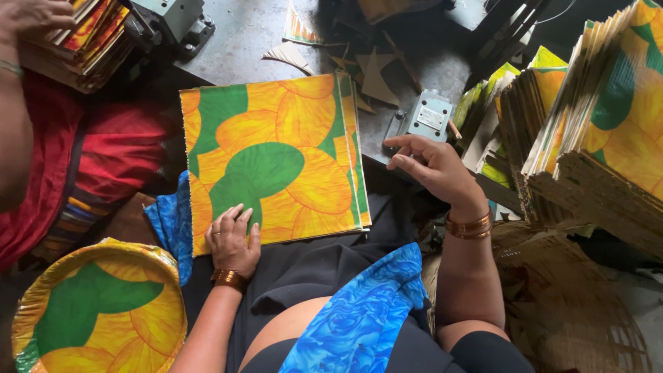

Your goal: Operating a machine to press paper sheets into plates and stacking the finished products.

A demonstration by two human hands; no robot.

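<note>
A thin stack of square sheets (pixel 276 152) printed with yellow, orange and green leaf shapes lies on my lap and the bench edge. My left hand (pixel 233 242) rests flat on its near left corner, fingers spread. My right hand (pixel 431 166) hovers to the right of the sheets, fingers loosely curled and holding nothing, just in front of a small grey metal box (pixel 427 117). Both wrists wear copper bangles.
A round plate (pixel 103 311) in the same print lies at bottom left. Tall stacks of printed sheets (pixel 608 117) stand at right over a woven basket (pixel 573 304). Another person's hand (pixel 27 17) rests on a pile of sheets (pixel 83 41) at top left. Paper scraps (pixel 359 69) litter the bench.
</note>
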